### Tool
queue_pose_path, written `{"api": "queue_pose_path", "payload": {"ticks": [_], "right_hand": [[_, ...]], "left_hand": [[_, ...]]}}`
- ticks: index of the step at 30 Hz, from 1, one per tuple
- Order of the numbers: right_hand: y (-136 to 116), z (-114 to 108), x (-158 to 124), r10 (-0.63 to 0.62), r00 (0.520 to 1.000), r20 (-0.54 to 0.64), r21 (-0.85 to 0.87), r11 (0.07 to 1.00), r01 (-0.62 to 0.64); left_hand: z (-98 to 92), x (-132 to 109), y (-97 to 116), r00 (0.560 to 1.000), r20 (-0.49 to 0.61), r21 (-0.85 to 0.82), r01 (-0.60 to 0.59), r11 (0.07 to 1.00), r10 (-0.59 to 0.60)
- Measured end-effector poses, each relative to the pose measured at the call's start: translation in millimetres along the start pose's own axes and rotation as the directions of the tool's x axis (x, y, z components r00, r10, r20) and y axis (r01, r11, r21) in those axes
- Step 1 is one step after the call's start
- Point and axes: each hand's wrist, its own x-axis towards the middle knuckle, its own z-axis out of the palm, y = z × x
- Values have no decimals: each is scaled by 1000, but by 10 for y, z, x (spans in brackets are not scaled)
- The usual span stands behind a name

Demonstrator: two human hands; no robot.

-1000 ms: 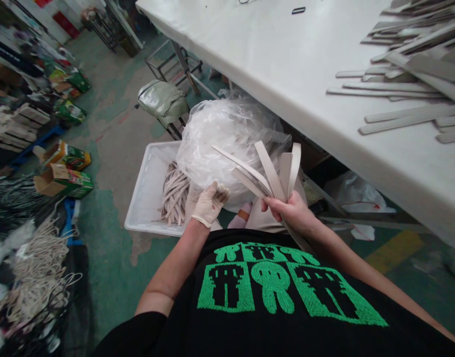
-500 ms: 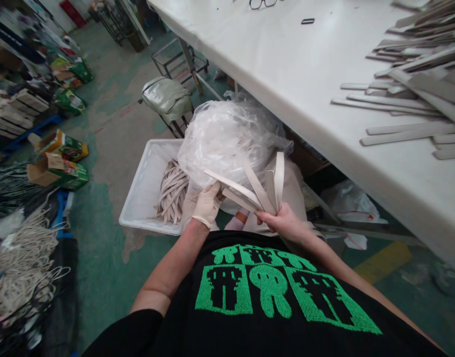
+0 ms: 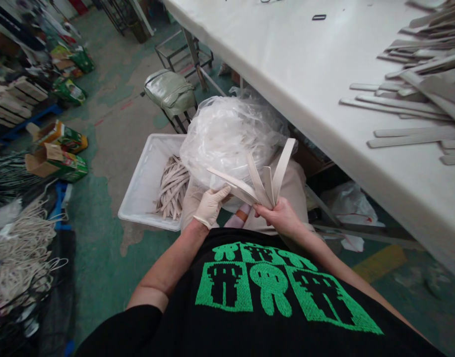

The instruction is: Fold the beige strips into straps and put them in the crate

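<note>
My right hand (image 3: 281,215), bare, is closed round the lower ends of several flat beige straps (image 3: 283,168) that fan out upward and to the left. My left hand (image 3: 209,206) wears a pale glove; its thumb and fingers pinch the left end of one low strap (image 3: 242,191) from that bunch. Both hands are above my lap. Just beyond them a clear plastic bag (image 3: 227,134) bulges, with pale pieces showing dimly through it. Left of the bag, a white plastic bin (image 3: 138,193) holds a heap of similar narrow beige strips (image 3: 173,186).
A white-covered table (image 3: 287,59) runs along the right, bearing a pile of beige straps (image 3: 428,94) and a small black buckle-like ring (image 3: 319,17). A stool with a wrapped cushion (image 3: 171,91) stands ahead. Cartons (image 3: 56,161) and bundled cords (image 3: 22,258) lie at left.
The strap that was bent over in my right hand now stands straight, leaning right. My left fingers have shifted slightly right and down along the bunch. The view has moved a little.
</note>
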Motion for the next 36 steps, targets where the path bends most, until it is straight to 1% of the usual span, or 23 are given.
{"api": "queue_pose_path", "payload": {"ticks": [3, 5, 7, 9, 11, 14, 17, 19, 21, 22, 24, 26, 27, 28, 30, 32, 33, 34, 36], "right_hand": [[-63, 33, 33, -86, 995, 51, 27, 996, 85], [-88, 0, 21, -128, 986, 103, 54, 991, 123], [-87, -65, -13, -152, 977, 149, 65, 987, 144], [-71, -118, -46, -148, 973, 178, 60, 988, 140], [-71, -110, -51, -143, 971, 190, 55, 989, 135], [-145, 43, 15, -172, 968, 182, 71, 984, 162], [-297, 261, 119, -219, 956, 193, 122, 973, 198], [-408, 375, 166, -251, 943, 219, 164, 962, 218], [-507, 456, 179, -260, 925, 277, 190, 959, 212], [-548, 489, 176, -254, 913, 319, 192, 961, 201], [-612, 552, 163, -238, 884, 402, 177, 968, 180], [-646, 619, 157, -231, 864, 447, 155, 971, 179], [-652, 653, 159, -231, 859, 457, 147, 972, 183], [-652, 684, 165, -228, 854, 467, 138, 973, 185], [-637, 726, 180, -214, 844, 492, 107, 977, 185], [-611, 727, 191, -196, 835, 514, 65, 980, 190], [-598, 714, 193, -191, 833, 520, 39, 979, 200], [-585, 695, 193, -191, 833, 520, 12, 976, 216], [-564, 664, 191, -201, 837, 509, -42, 966, 257]], "left_hand": [[28, -74, -120, 997, 62, 47, 42, 998, -45], [6, -116, -145, 995, 67, 26, 66, 997, -68], [-61, -152, -109, 998, 25, -22, 63, 998, -62], [-147, -194, -43, 999, -23, -56, 33, 998, -35], [-210, -252, 8, 999, -39, -67, 16, 998, -19], [-225, -350, 17, 1000, -13, -66, 0, 998, -1], [-242, -422, 7, 997, -3, -79, -80, 994, 80], [-321, -463, 45, 989, -27, -58, -148, 987, 147], [-460, -523, 126, 968, -83, 2, -239, 971, 238], [-541, -564, 175, 948, -120, 39, -294, 955, 296], [-703, -665, 258, 887, -203, 96, -403, 910, 414], [-832, -768, 283, 830, -288, 99, -470, 877, 477], [-879, -811, 266, 818, -325, 78, -477, 875, 475], [-913, -846, 230, 818, -357, 40, -468, 883, 450], [-950, -892, 122, 853, -393, -85, -405, 910, 343], [-956, -915, 5, 895, -390, -232, -322, 918, 215], [-953, -919, -42, 909, -382, -294, -288, 911, 164], [-945, -921, -79, 918, -374, -339, -266, 902, 130], [-913, -913, -123, 927, -360, -380, -250, 891, 107]]}}
